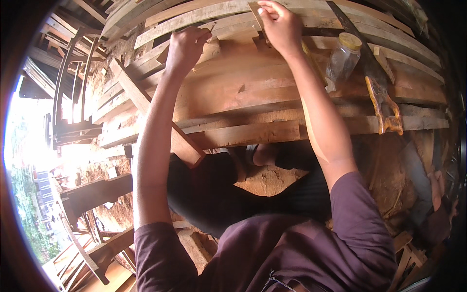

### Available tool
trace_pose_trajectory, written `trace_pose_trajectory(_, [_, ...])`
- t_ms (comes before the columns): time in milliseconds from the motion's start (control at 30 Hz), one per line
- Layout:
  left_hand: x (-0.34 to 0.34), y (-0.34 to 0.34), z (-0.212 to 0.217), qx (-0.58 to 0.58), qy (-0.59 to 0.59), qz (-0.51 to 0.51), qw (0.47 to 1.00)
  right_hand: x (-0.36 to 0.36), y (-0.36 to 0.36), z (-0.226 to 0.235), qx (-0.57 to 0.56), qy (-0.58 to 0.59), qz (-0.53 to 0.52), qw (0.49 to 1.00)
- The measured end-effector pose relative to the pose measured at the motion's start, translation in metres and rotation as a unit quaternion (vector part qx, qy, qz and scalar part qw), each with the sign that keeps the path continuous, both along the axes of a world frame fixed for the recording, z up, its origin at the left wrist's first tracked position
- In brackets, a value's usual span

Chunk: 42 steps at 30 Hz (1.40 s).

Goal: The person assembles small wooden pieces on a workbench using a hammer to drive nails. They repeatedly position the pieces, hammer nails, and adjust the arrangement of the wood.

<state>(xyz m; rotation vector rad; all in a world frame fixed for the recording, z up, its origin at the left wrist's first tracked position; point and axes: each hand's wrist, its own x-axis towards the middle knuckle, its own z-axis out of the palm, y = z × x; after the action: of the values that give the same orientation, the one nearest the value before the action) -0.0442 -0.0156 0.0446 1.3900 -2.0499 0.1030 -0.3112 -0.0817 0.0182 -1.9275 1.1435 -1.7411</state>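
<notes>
seen from mid-view, a board bench (243, 90) spans nine through twelve to three o'clock; on it rest a jar (343, 62) at two, a saw (373, 67) just beside it, and a slanting plank (131, 89) at ten.

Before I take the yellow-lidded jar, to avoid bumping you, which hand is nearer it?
Right. The right hand is left of the jar, slightly farther from the body; the left hand is much farther left.
</notes>
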Motion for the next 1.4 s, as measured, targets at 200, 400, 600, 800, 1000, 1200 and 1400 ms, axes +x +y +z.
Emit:
trace_pose_trajectory(200, [0.002,-0.001,-0.002,0.039,0.045,0.018,0.998,-0.067,0.048,0.033,0.264,0.325,-0.086,0.904])
trace_pose_trajectory(400, [0.005,0.001,-0.005,-0.001,0.046,-0.004,0.999,-0.089,0.079,0.011,0.298,0.408,-0.133,0.853])
trace_pose_trajectory(600, [0.005,0.004,-0.008,-0.008,0.050,0.014,0.999,-0.090,0.073,-0.015,0.303,0.347,-0.119,0.879])
trace_pose_trajectory(800, [0.005,0.002,-0.010,-0.003,0.056,0.035,0.998,-0.091,0.082,-0.011,0.303,0.361,-0.131,0.872])
trace_pose_trajectory(1000, [0.000,0.006,-0.004,0.071,0.101,0.073,0.990,-0.090,0.082,-0.007,0.338,0.342,-0.112,0.870])
trace_pose_trajectory(1200, [-0.004,0.006,0.004,0.171,0.205,0.126,0.956,-0.092,0.078,-0.020,0.191,0.290,-0.158,0.925])
trace_pose_trajectory(1400, [-0.001,0.006,0.005,0.141,0.242,0.093,0.955,-0.093,0.076,-0.025,0.179,0.274,-0.132,0.936])
